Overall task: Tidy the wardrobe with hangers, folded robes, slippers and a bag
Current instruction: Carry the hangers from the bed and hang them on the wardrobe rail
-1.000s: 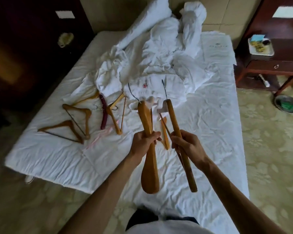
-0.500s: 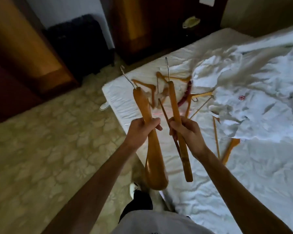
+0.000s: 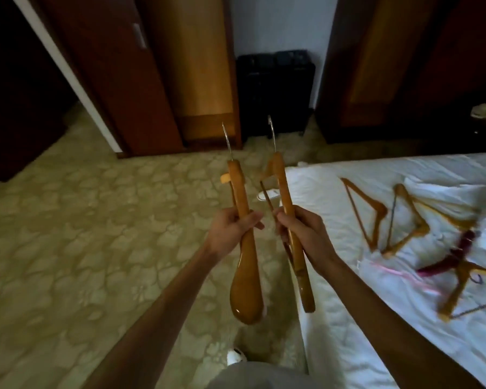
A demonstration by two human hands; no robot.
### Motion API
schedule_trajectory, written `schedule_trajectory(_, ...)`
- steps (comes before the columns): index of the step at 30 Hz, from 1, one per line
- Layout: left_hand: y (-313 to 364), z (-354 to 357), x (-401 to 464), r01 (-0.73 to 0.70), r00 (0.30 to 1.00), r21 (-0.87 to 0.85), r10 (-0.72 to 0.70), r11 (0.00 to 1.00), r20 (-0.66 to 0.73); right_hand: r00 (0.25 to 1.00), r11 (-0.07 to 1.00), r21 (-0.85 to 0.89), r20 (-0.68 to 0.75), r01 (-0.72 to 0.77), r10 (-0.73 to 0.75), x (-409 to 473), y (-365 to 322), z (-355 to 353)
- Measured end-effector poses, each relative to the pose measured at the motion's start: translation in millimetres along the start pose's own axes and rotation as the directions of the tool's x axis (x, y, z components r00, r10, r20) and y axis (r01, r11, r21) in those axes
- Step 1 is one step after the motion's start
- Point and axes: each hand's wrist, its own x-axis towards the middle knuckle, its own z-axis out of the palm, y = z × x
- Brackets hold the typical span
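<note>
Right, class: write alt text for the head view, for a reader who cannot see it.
A person's left hand and right hand each grip a wooden hanger, hooks up, above patterned flooring. More hangers lie on a white bed to the right; dark wooden doors stand ahead.

no readable txt, labels, brands or nos. anywhere in view.

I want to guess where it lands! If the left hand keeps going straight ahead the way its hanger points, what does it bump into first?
Probably the wooden wardrobe. The left hand aims its broad wooden hanger up and forward over bare carpet. Nothing shows between, though depth is hard to judge.
</note>
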Motion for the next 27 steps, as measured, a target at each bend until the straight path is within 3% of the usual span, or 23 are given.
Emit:
schedule_trajectory(6, -0.2, -90.7, 71.7, 0.006, 0.997, -0.032, -0.008, 0.999, -0.079, 0.997, 0.999, 0.034, 0.069, 0.033, -0.035, 103.1, -18.1, 68.3)
schedule_trajectory(13, -9.6, -143.2, 185.6, -0.033, 0.993, -0.069, 0.025, 0.997, -0.114, 0.994, 0.998, 0.058, 0.107, -0.008, 0.002, 225.6, -5.6, 104.2)
schedule_trajectory(20, -14.1, -184.5, 367.2, -0.053, 0.992, 0.017, 0.055, 0.998, -0.113, 0.993, 0.991, 0.133, 0.111, 0.017, -0.032, 410.7, 2.3, 123.6)
schedule_trajectory(27, 21.6, -232.8, 542.4, -0.004, 0.984, -0.058, -0.006, 0.998, -0.177, 0.991, 0.989, 0.145, 0.121, 0.032, -0.05, 602.4, -24.8, 133.8)
